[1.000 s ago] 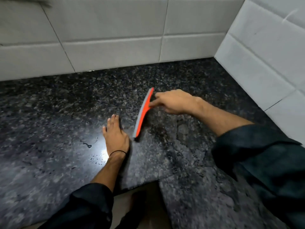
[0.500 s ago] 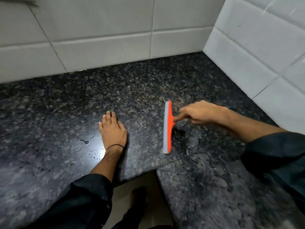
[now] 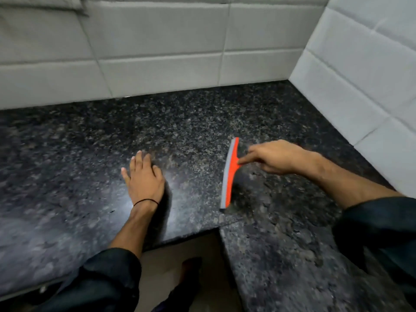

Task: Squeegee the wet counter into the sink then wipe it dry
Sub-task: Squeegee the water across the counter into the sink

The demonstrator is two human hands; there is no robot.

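An orange squeegee with a grey rubber blade stands on its edge on the dark speckled granite counter, blade facing left. My right hand grips its handle from the right, and the handle itself is hidden under my fingers. My left hand lies flat on the counter to the left of the squeegee, palm down, fingers slightly apart, a black band on the wrist. A darker wet patch shows on the stone right of the blade. No sink and no cloth are in view.
White tiled walls close the counter at the back and on the right, forming a corner. The counter is L-shaped, with an inner front edge near me and floor below it.
My right hand has drawn the squeegee to the right, away from my left hand, and turned the blade nearly upright in the view. My left hand stays flat in place.
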